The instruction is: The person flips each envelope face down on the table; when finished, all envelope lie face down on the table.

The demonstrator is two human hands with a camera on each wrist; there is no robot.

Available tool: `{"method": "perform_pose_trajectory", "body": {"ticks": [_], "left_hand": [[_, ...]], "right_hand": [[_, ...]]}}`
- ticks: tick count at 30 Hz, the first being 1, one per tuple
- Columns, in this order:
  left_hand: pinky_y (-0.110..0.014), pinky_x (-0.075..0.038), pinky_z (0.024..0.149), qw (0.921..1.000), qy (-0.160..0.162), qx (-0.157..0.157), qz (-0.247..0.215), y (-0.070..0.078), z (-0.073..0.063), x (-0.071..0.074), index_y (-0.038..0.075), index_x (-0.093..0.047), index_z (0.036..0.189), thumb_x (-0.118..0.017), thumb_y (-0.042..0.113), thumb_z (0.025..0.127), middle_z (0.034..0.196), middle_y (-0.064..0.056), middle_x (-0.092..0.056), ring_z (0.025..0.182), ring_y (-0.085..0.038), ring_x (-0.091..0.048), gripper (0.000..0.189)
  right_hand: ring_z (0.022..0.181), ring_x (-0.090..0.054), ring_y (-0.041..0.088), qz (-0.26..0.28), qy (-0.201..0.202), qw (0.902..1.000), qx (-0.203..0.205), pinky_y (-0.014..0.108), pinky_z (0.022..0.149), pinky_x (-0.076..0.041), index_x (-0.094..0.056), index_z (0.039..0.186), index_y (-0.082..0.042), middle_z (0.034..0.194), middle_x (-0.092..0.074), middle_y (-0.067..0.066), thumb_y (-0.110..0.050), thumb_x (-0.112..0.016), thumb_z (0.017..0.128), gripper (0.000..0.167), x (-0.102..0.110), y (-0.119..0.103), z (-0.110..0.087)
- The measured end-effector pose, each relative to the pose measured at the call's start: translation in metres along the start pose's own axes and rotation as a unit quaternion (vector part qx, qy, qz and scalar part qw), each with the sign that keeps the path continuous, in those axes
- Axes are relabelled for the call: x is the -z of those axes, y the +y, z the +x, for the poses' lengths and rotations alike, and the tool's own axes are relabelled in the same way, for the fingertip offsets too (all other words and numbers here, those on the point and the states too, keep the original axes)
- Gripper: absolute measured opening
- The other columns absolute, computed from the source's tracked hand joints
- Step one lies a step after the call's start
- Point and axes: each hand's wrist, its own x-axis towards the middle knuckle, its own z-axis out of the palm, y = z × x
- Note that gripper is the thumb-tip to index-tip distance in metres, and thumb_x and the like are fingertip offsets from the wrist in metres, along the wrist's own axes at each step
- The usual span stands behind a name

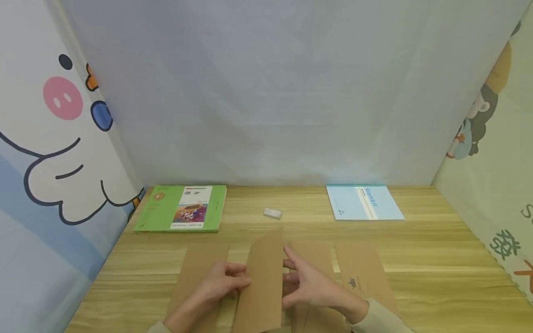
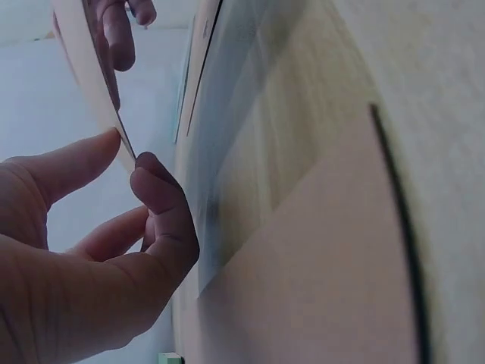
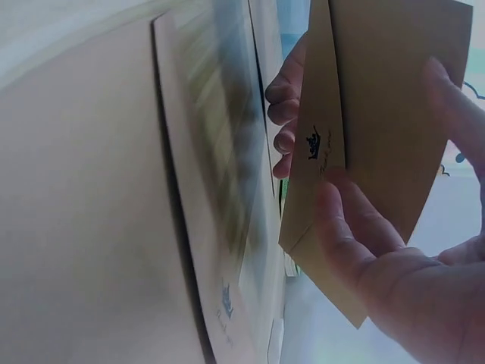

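A brown kraft paper envelope (image 1: 262, 282) is held upright and slightly bowed over the table, in front of the body. My left hand (image 1: 222, 282) pinches its left edge between thumb and index finger, as the left wrist view shows. On the other side, my right hand (image 1: 310, 282) rests its fingertips against the envelope's right face. In the right wrist view that face has a strip with a small crown mark (image 3: 313, 144), and the fingertips lie on the paper without curling round it. Its inside is hidden.
More brown envelopes lie flat: one at left (image 1: 208, 254), one under the right hand (image 1: 318, 254), one with a crown mark farther right (image 1: 370, 268). Behind them are a green book (image 1: 156, 215), a white eraser (image 1: 272, 213) and a light blue notebook (image 1: 350, 203). Curtains surround the wooden table (image 1: 437, 259).
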Motion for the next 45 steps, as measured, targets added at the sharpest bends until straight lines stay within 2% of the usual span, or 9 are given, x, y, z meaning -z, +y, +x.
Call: {"method": "perform_pose_trajectory", "body": {"ticks": [7,12,18,22,28,37,40,43,45], "left_hand": [[-0.025,-0.047,0.054,0.9995,0.024,-0.011,0.016,-0.003,-0.001,0.003,-0.023,-0.052,0.117,-0.071,-0.002,0.079,0.09,-0.012,-0.066,0.065,-0.013,-0.053,0.047],[-0.025,-0.048,0.054,0.9989,0.035,-0.011,0.028,-0.005,-0.003,0.006,-0.022,-0.053,0.117,-0.07,-0.004,0.079,0.086,-0.01,-0.066,0.065,-0.013,-0.054,0.045],[-0.027,-0.05,0.053,0.9977,0.043,-0.008,0.052,-0.003,-0.005,0.008,-0.022,-0.055,0.113,-0.068,-0.008,0.079,0.08,-0.007,-0.063,0.062,-0.014,-0.056,0.04],[-0.029,-0.051,0.052,0.9953,0.056,-0.005,0.079,0.0,-0.006,0.008,-0.022,-0.055,0.113,-0.066,-0.012,0.077,0.079,-0.009,-0.062,0.061,-0.014,-0.057,0.038],[-0.03,-0.051,0.051,0.9896,0.073,0.004,0.124,0.001,-0.005,0.007,-0.019,-0.057,0.113,-0.066,-0.012,0.076,0.076,-0.005,-0.06,0.057,-0.014,-0.057,0.039],[-0.028,-0.05,0.049,0.9772,0.082,-0.022,0.195,0.002,-0.006,0.005,-0.016,-0.061,0.11,-0.069,-0.009,0.075,0.072,-0.001,-0.06,0.053,-0.014,-0.058,0.037],[-0.027,-0.05,0.049,0.9725,0.083,-0.035,0.215,0.001,-0.005,0.005,-0.016,-0.062,0.108,-0.07,-0.008,0.074,0.071,0.0,-0.06,0.052,-0.013,-0.058,0.036],[-0.026,-0.049,0.053,0.9637,0.088,-0.045,0.248,0.001,-0.005,0.005,-0.013,-0.065,0.106,-0.072,-0.006,0.073,0.071,0.001,-0.061,0.056,-0.01,-0.057,0.034],[-0.026,-0.048,0.056,0.9553,0.093,-0.05,0.276,0.002,-0.005,0.005,-0.011,-0.066,0.104,-0.074,-0.004,0.072,0.07,0.002,-0.061,0.06,-0.009,-0.056,0.033]], "right_hand": [[0.116,-0.051,0.038,-0.006,-0.009,0.9999,0.003,0.035,0.084,-0.051,0.004,0.148,0.005,0.143,-0.023,0.039,0.0,-0.082,0.069,0.117,0.002,0.004,-0.001],[0.106,-0.056,0.029,-0.022,-0.034,0.9991,0.008,0.034,0.075,-0.054,0.003,0.148,0.007,0.139,-0.033,0.036,0.001,-0.083,0.069,0.116,0.005,0.009,0.001],[0.094,-0.059,0.025,-0.048,-0.054,0.9973,-0.011,0.029,0.076,-0.052,-0.005,0.147,0.01,0.132,-0.043,0.028,0.01,-0.069,0.075,0.097,0.011,0.014,0.005],[0.094,-0.06,0.021,-0.052,-0.049,0.9969,-0.034,0.029,0.079,-0.051,-0.009,0.146,0.012,0.127,-0.047,0.023,0.006,-0.062,0.082,0.083,0.012,0.017,0.008],[0.087,-0.065,0.019,-0.072,-0.016,0.996,-0.049,0.029,0.075,-0.053,-0.016,0.142,0.018,0.105,-0.058,0.011,-0.009,-0.075,0.081,0.089,0.006,0.019,0.016],[0.071,-0.063,0.015,-0.184,0.021,0.98,-0.074,0.026,0.065,-0.053,-0.028,0.134,0.023,0.087,-0.063,0.008,-0.002,-0.082,0.068,0.09,-0.01,0.019,0.025],[0.081,-0.06,0.02,-0.235,0.033,0.9679,-0.082,0.031,0.074,-0.052,-0.049,0.121,0.018,0.107,-0.062,0.022,-0.006,-0.085,0.065,0.071,-0.013,0.016,0.027],[0.084,-0.055,0.023,-0.278,0.045,0.9558,-0.085,0.036,0.08,-0.05,-0.059,0.1,0.008,0.125,-0.052,0.031,-0.009,-0.086,0.062,0.05,-0.015,0.014,0.029],[0.08,-0.052,0.02,-0.295,0.049,0.9506,-0.084,0.034,0.076,-0.049,-0.058,0.102,0.01,0.115,-0.058,0.025,-0.01,-0.086,0.06,0.054,-0.016,0.013,0.029]]}}
